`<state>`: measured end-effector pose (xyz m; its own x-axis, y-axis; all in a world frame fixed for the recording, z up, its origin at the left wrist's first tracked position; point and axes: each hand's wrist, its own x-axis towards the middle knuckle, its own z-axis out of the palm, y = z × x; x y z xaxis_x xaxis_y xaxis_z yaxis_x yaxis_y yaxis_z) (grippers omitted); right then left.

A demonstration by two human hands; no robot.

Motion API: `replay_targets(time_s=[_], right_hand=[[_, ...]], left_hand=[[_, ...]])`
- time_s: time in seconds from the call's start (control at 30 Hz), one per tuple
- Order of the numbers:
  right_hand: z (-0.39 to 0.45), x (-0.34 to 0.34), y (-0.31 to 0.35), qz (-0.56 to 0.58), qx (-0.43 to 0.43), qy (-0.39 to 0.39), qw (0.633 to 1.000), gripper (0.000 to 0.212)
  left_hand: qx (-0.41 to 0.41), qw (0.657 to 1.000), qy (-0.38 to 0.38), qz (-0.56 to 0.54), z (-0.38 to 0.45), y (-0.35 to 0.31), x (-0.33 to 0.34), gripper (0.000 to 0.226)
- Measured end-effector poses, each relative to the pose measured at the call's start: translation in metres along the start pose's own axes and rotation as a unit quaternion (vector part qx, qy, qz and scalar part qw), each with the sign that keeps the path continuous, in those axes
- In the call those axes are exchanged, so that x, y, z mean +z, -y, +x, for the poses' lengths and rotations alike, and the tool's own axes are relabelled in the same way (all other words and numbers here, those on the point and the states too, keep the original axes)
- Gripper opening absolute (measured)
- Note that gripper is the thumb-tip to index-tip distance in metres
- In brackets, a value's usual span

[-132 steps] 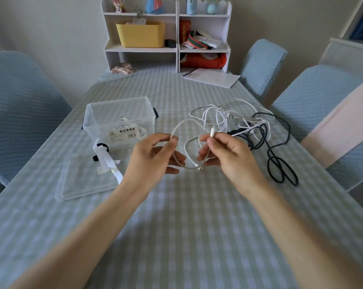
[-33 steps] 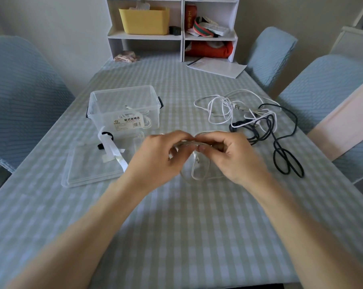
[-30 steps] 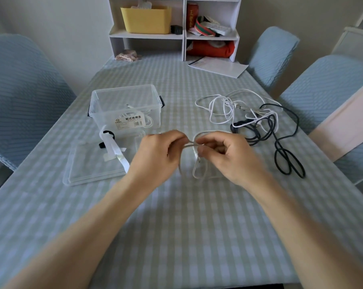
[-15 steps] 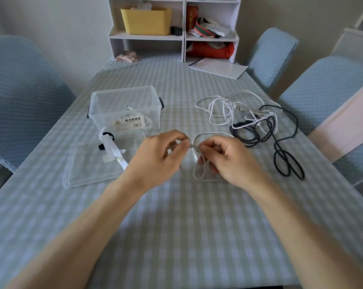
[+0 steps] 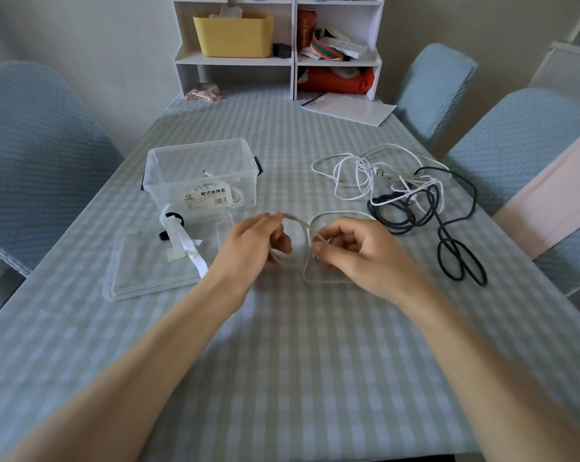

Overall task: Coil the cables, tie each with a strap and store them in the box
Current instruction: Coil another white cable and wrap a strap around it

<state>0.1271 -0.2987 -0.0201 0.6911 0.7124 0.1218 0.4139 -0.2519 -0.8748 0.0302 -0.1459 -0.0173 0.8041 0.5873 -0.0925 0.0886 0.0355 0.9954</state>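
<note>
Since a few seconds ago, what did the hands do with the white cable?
The left hand and right hand pulled the white cable free of the cable pile and wound it into loops, both gripping throughout. The box, lid and straps stayed put.

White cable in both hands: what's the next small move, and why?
Probably bring the two loops together into one coil. The left hand and right hand each grip a loop of the thin white cable, and the white straps lie untouched on the clear plastic lid.
</note>
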Motion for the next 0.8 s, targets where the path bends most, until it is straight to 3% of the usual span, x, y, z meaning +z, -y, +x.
replay_targets(time_s=[0.13, 0.3, 0.43, 0.67, 0.8], right_hand=[[0.001, -0.010, 0.002, -0.004, 0.024, 0.000, 1.000, 0.021], [0.003, -0.023, 0.004, 0.011, 0.074, 0.006, 0.997, 0.028], [0.003, -0.026, 0.000, -0.027, 0.064, 0.053, 0.996, 0.012], [-0.024, -0.021, 0.010, -0.163, 0.021, 0.011, 0.986, 0.020], [-0.042, -0.035, 0.019, -0.221, 0.038, -0.040, 0.974, 0.014]], left_hand=[[-0.072, 0.966, 0.030, -0.246, 0.002, -0.006, -0.007, 0.037], [-0.099, 0.931, 0.003, -0.353, 0.000, -0.010, -0.009, 0.037], [-0.089, 0.925, -0.024, -0.369, 0.003, -0.011, -0.010, 0.038], [-0.053, 0.953, 0.041, -0.295, -0.004, -0.009, 0.001, 0.029], [-0.009, 0.974, 0.017, -0.224, -0.014, -0.012, 0.014, 0.027]])
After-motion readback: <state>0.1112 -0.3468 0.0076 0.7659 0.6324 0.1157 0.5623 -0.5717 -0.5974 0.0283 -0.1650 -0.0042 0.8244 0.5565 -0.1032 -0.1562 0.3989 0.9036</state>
